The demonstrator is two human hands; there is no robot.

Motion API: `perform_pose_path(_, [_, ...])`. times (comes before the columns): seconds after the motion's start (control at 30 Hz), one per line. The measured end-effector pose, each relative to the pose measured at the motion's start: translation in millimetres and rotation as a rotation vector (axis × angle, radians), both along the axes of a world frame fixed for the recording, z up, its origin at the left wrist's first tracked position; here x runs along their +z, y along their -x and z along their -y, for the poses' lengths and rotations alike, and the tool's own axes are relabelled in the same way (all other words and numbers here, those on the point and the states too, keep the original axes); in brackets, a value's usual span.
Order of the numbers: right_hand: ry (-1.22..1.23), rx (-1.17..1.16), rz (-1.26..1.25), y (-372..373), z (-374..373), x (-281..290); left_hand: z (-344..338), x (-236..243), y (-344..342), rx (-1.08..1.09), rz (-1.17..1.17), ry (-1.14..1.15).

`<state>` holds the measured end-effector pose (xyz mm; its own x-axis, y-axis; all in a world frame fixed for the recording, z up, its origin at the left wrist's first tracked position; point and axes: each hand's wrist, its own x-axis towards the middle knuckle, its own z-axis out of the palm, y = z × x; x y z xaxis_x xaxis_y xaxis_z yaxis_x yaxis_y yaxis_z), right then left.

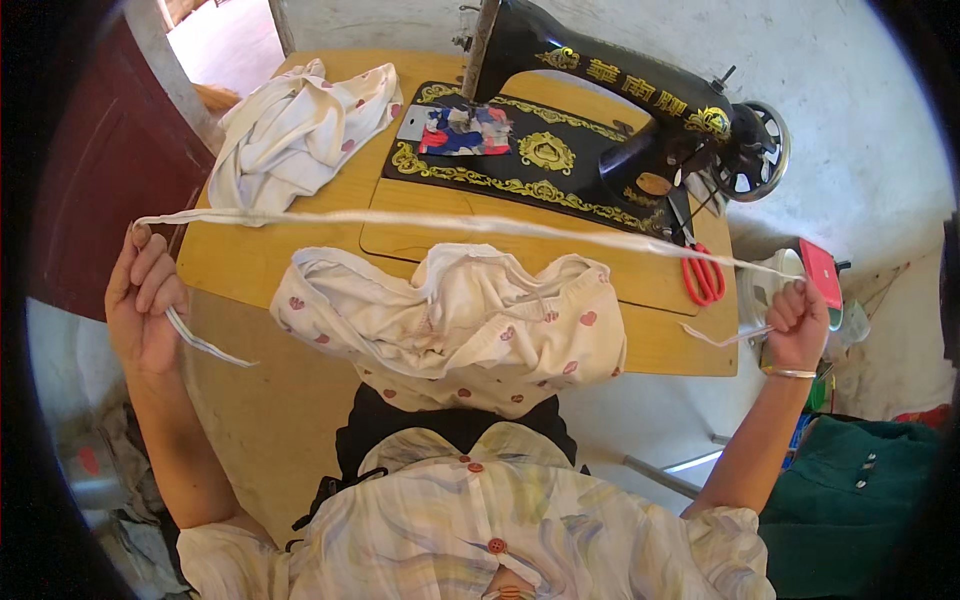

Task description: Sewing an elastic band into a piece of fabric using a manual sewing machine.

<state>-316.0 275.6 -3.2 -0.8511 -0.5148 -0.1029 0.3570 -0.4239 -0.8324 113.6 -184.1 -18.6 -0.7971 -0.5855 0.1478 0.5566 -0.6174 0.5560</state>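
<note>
A long, narrow white band (480,223) is drawn taut across the view, between my two raised hands. My left hand (148,285) pinches it at the far left, and a short tail hangs below the fingers. On the right, my right hand (798,325) grips the other end, with a loose tail trailing to its left. Below the band, a cream garment (480,340) with heart prints lies partly on the table's front edge and partly on my lap. Its upper opening is spread wide, and neither hand touches it.
A black sewing machine (640,110) with gold decoration stands on the wooden table (680,340). Patterned cloth scraps (465,132) lie by its needle. Red-handled scissors (704,276) rest at the right. Another cream cloth (300,140) is heaped at the back left.
</note>
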Motion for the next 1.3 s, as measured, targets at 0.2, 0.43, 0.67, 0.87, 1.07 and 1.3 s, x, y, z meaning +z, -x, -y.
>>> perform_pose_path(0.2, [-0.381, 0.015, -0.136, -23.0, 24.6, -17.4, 19.5, -27.2, -28.2, 0.148, 0.090, -0.101])
perform_pose_path(0.43, [-0.658, 0.171, -0.296, -30.8, 53.6, -30.6, 41.3, -53.5, -56.9, 0.361, 0.215, -0.176])
perform_pose_path(0.67, [-0.995, 0.219, -0.579, -25.9, 67.6, -49.0, 30.7, -65.8, -55.4, 0.476, 0.515, -0.032])
perform_pose_path(0.87, [-1.175, 0.153, -1.375, -28.4, 89.1, -52.7, 10.8, -59.8, -43.4, 0.440, 0.830, 0.131])
perform_pose_path(1.07, [-0.668, 0.495, -1.398, -90.8, 170.2, -26.5, 5.3, -58.4, -41.0, 0.400, 0.812, 0.314])
perform_pose_path(1.3, [-0.614, 0.744, -1.676, -118.5, 215.2, -46.7, -8.2, -43.8, -44.6, 0.290, 0.555, 0.219])
